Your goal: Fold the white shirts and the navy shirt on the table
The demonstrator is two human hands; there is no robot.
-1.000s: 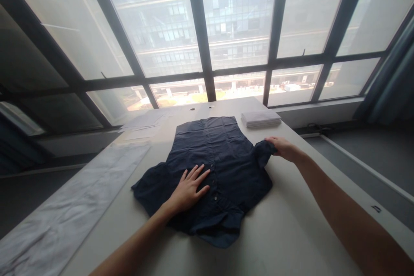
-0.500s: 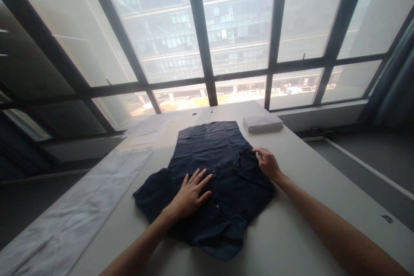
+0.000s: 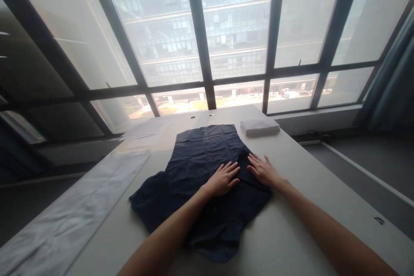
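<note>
A dark navy button-up shirt (image 3: 190, 155) lies spread on the white table (image 3: 291, 224), its collar end toward me and its hem toward the window. On the middle of the shirt rests my left hand (image 3: 223, 178), flat with fingers apart, covering part of the button line. My right hand (image 3: 263, 170) lies flat on the shirt's right side near the sleeve, fingers stretched out and holding nothing. A small gap separates the two hands. Some creases show in the cloth around them.
Folded white cloth (image 3: 259, 127) is stacked at the far right of the table. A long wrinkled white cloth (image 3: 74, 207) runs along the left edge, with white sheets (image 3: 142, 131) behind it. A small dark item (image 3: 379, 221) lies near the right edge. Windows rise beyond.
My left hand has slid right and slightly away from me across the shirt. My right hand has let go of the shirt's edge and flattened onto the cloth.
</note>
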